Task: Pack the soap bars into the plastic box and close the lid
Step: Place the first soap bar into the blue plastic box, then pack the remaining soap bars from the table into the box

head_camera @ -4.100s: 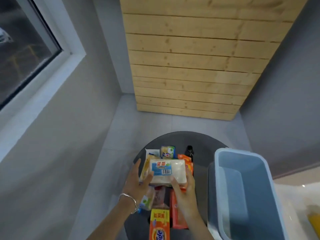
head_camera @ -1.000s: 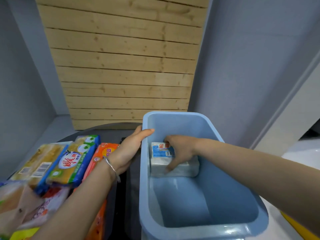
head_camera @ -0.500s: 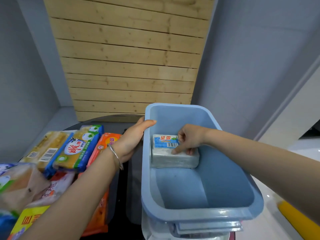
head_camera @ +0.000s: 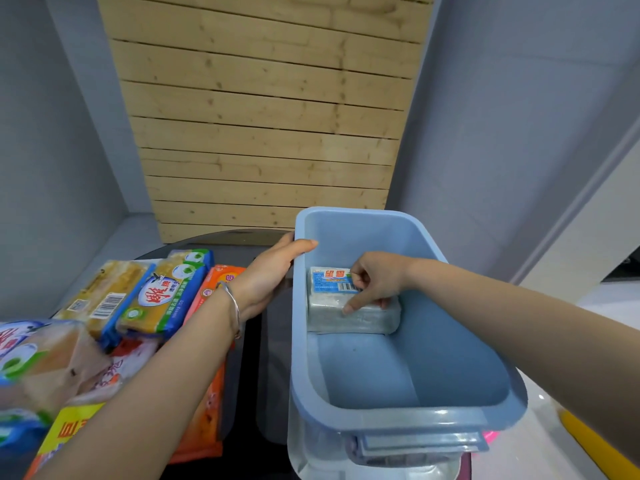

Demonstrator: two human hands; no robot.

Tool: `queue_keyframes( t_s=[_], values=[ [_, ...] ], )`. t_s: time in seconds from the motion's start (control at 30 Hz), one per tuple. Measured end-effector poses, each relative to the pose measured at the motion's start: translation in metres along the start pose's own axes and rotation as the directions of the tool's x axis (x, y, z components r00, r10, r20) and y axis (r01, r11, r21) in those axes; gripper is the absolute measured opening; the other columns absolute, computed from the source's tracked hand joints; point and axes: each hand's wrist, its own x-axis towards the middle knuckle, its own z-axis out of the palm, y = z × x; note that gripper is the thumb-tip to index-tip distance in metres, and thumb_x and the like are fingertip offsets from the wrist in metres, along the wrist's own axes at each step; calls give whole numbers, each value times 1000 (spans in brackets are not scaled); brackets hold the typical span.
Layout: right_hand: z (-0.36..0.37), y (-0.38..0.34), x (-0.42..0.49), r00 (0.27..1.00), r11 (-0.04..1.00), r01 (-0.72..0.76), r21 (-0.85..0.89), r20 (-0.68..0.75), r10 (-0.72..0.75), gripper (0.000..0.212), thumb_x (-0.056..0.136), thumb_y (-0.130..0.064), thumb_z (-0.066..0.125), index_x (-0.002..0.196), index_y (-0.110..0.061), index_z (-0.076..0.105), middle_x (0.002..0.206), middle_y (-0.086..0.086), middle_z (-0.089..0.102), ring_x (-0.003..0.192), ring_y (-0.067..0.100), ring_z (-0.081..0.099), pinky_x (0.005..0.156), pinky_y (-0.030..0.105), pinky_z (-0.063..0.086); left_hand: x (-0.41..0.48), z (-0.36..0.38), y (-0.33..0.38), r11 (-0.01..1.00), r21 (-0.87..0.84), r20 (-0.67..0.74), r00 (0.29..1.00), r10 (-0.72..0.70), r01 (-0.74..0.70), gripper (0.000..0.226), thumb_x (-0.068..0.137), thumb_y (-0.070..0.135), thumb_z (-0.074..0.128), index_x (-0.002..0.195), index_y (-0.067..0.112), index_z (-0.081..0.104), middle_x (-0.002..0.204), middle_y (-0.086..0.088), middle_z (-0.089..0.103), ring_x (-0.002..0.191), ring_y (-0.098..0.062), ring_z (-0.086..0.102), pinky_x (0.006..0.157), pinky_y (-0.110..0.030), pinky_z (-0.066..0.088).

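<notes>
Soap packs [head_camera: 162, 292] beside box [head_camera: 453, 344], soap bar [head_camera: 330, 308] inside

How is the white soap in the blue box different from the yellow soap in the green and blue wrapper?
The white soap lies inside the blue box; the yellow soap lies outside it, in the pile on the left. The white soap has only a small blue label; the yellow soap has a bright green and blue wrapper. The right hand holds the white soap; no hand holds the yellow soap. Both are wrapped bars.
</notes>
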Motion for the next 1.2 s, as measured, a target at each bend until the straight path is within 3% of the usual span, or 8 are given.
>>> queue_keyframes(
  t_s=[0.1,0.17,0.27,0.43,0.63,0.87,1.03,1.2],
  values=[
    [-1,-4,-7,1000,999,11,41,-19,-10,45,68,-32,83,58,-18,41,58,-1,49,47,15,52,52,23,48,-4,4,2,1000,7,-6,1000,-11,11,34,89,34,53,122,26,54,116,-6,67,106,-23,63,98,-42,48],
    [-6,-11,-16,999,977,35,211,-37,-28,41,72,-30,80,59,-18,43,61,0,53,49,11,56,53,21,51,-8,4,6,1000,26,-8,1000,-14,14,36,91,36,51,124,20,54,117,-6,66,106,-22,61,99,-41,46],
    [-22,-34,-36,980,860,160,485,-180,-81,36,79,-26,75,61,-18,45,61,2,56,52,11,60,56,20,54,-20,-17,21,997,79,-84,996,-3,10,38,95,33,43,127,14,51,129,-4,57,108,-18,54,102,-40,40],
    [-41,-102,-60,902,693,383,611,-408,-139,28,83,-23,71,65,-16,50,57,1,58,49,7,61,56,17,55,-63,-99,52,936,351,-246,964,104,-11,36,97,28,40,129,14,49,136,-4,53,114,-20,54,100,-37,40],
    [5,-186,-43,981,682,194,705,-145,-129,23,85,-26,67,93,-13,51,88,3,59,89,19,60,83,28,53,-115,-171,43,767,638,-326,927,183,73,39,94,22,50,128,5,49,134,-12,53,116,-17,50,92,-19,34],
    [85,-233,-31,985,703,26,710,101,-139,47,82,-34,70,122,-12,56,120,6,63,116,19,58,98,32,49,-163,-220,17,500,825,-365,924,112,265,89,75,52,65,144,12,26,151,-7,32,136,-23,35,108,-32,30],
    [122,-270,-29,977,639,-36,768,163,-141,47,86,-31,65,125,-5,59,128,10,63,117,17,58,99,27,48,-191,-243,-6,699,684,-324,945,38,206,114,55,66,65,146,15,17,151,-3,32,120,-11,46,91,-21,41],
    [130,-286,-26,988,567,-78,820,139,-64,45,88,-29,64,123,-2,58,123,13,65,115,22,62,72,19,54,-198,-257,-34,800,580,-333,941,61,154,80,76,37,70,142,20,27,117,-4,61,91,-11,65,74,-20,52]
  ],
)
